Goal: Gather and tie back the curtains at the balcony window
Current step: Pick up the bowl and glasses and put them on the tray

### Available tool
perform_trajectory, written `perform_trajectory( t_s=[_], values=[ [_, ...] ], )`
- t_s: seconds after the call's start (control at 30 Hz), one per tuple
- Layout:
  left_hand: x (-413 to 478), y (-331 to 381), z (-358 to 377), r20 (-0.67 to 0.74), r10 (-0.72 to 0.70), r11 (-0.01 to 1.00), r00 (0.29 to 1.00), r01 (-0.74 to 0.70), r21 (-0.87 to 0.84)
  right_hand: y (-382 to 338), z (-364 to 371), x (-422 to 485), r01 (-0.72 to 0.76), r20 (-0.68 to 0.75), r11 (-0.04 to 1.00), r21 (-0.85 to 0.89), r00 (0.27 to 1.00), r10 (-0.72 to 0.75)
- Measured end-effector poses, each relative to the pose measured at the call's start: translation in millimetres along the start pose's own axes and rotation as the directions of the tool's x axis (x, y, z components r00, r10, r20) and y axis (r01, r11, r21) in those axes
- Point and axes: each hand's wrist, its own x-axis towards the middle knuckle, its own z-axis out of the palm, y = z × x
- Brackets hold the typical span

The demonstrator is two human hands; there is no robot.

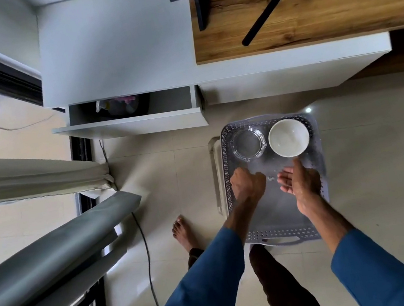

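My left hand [248, 185], curled on I cannot tell what, and my open right hand [299, 180] hover apart over the tray [285, 232], while the curtains [52, 260] hang at left, likely soft and light, best gathered around their bunched folds.

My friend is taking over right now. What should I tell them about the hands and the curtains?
Left hand: fingers curled, nothing seen in it, over the grey tray.
Right hand: open, thumb near the white bowl.
Cream curtain and grey curtain hang at the window on the left; neither hand touches them.
Done: nothing yet, no tie shows on either curtain.
Left: gather both and tie them back.
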Motion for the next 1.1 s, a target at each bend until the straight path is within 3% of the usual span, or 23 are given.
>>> perform_trajectory(
  t_s=[0.07,0.2,0.37,0.6,0.8,1.1],
  values=[
    [-10.6,-10.5,-15.0,0.030,0.052,0.997,0.998,-0.053,0.047,10.1,3.4,-17.5,0.025,-0.019,0.998,-0.060,0.999,-0.026],
    [-25.0,-48.0,-52.1,0.102,0.094,0.996,0.990,-0.093,-0.015,20.1,21.6,-68.9,0.088,-0.006,0.977,-0.192,0.996,-0.091],
    [-57.4,-91.2,-142.5,0.127,0.095,0.993,0.987,-0.085,-0.079,22.5,61.1,-142.9,0.229,0.078,0.879,-0.418,0.973,-0.216],
    [-18.3,-231.8,-242.2,0.075,-0.136,0.985,0.988,0.143,-0.096,26.1,159.4,-235.2,0.402,0.292,0.729,-0.554,0.914,-0.282],
    [-24.1,-223.4,-366.3,0.030,-0.082,0.992,0.996,0.084,-0.097,51.5,263.0,-272.7,0.483,0.461,0.617,-0.621,0.862,-0.211],
    [56.6,-220.5,-459.2,-0.029,-0.065,0.978,0.997,0.058,-0.201,40.1,390.7,-304.8,0.543,0.585,0.601,-0.586,0.797,-0.150]
  ],
)
